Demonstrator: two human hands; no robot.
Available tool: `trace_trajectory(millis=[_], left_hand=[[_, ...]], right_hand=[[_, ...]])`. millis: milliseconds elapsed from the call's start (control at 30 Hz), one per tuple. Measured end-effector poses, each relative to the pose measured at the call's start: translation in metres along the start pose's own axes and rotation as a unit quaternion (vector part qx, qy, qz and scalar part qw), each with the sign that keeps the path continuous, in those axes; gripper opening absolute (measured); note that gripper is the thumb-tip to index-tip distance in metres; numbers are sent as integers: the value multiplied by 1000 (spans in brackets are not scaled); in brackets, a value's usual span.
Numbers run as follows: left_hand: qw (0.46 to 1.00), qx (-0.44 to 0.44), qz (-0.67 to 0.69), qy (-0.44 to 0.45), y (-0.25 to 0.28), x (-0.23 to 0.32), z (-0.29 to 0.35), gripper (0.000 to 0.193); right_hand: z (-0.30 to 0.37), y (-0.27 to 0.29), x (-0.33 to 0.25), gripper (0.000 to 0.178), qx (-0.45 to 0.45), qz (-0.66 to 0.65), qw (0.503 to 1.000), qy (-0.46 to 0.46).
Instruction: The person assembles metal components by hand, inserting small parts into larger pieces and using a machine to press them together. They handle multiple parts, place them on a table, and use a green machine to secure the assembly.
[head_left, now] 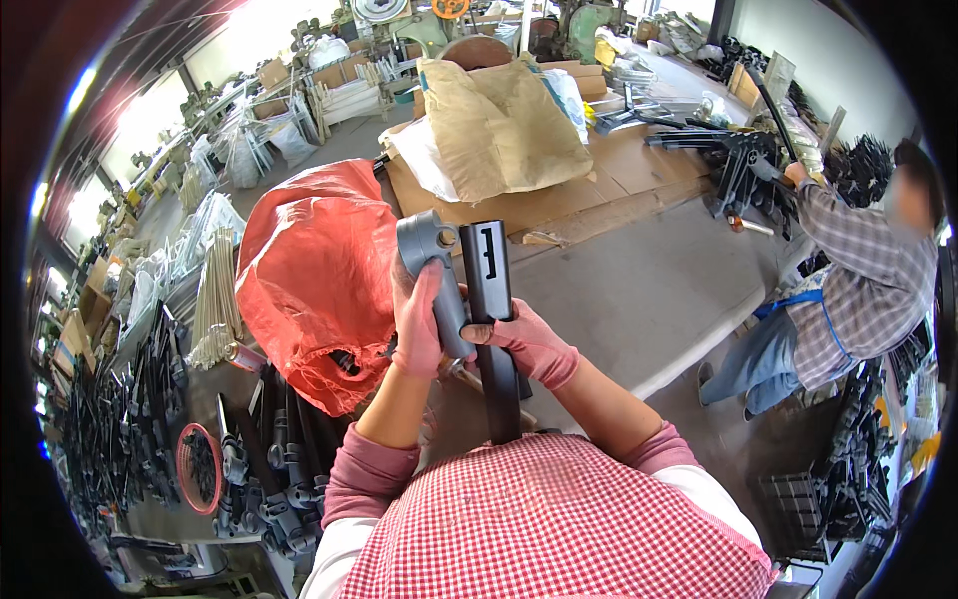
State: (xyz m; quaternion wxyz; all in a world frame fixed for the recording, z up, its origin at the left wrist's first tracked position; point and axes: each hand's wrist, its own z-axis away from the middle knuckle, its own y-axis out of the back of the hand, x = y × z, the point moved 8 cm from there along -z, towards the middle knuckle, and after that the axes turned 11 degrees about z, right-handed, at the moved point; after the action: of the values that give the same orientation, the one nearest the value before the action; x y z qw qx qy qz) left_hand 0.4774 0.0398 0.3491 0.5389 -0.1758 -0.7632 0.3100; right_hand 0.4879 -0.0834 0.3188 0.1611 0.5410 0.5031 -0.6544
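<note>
In front of my chest, my left hand is closed around a grey plastic tube fitting that has a round collar with a hole at its upper end. My right hand grips a black rectangular tube, its thumb reaching across toward the grey fitting. An angular slot shows near the tube's top, and its lower end comes down to my checked apron. Fitting and tube stand nearly upright, side by side. Both hands wear pink gloves that leave some fingertips bare.
A red woven sack bulges beside my left hand. Beyond lies the grey tabletop with cardboard and a tan sack. Black tubes with grey fittings crowd the lower left. A co-worker at right handles black metal parts.
</note>
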Motion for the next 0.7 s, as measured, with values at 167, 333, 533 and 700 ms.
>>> trace_trajectory(millis=[167, 333, 533, 700], left_hand=[[965, 37, 159, 205, 11, -33, 2, 28], [997, 71, 20, 3, 30, 31, -51, 31], [994, 46, 89, 33, 31, 28, -67, 41], [990, -85, 107, 30, -26, 29, -56, 31]], right_hand=[[13, 7, 6, 32, 100, 35, 994, -2], [25, 10, 10, 32, 193, 125, 970, 76], [25, -8, 22, 30, 141, 110, 981, 75], [22, -20, 29, 30, 113, 132, 984, 42]])
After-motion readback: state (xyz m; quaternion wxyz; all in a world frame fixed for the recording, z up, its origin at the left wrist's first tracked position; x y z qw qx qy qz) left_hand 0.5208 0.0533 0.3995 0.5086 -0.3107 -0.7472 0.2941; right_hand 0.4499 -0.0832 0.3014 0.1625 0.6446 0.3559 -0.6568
